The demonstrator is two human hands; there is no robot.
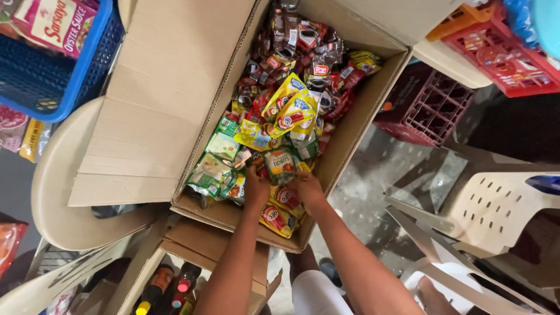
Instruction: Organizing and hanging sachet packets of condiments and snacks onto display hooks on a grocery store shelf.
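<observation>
At the bottom edge, two dark sauce bottles (pixel 169 287) with a yellow and a red cap stand in a smaller open carton (pixel 175 248) below the forearms. Just above it both hands reach into the near end of a large cardboard box (pixel 356 125) packed with small sachets. The left hand (pixel 256 192) is buried fingers-first among the packets, so whether it is pinching one or lying loose cannot be told. The right hand (pixel 308 188) is curled over the pile, its fingers touching a green-and-white sachet (pixel 280 165) at the near edge of the heap; a firm grip on it cannot be made out. Red-and-yellow sachets (pixel 279 219) lie just under the wrists, against the box's near wall. Left of the hands sit pale green sachets (pixel 211 172); farther in, a string of yellow sachets (pixel 290 108) lies on top, and dark red and brown ones (pixel 303 44) fill the far end. The box's wide flap (pixel 157 93) folds out to the left over a beige plastic chair (pixel 58 192). A blue basket (pixel 52 81) sits at far left, a red crate (pixel 507 58) at far right.
</observation>
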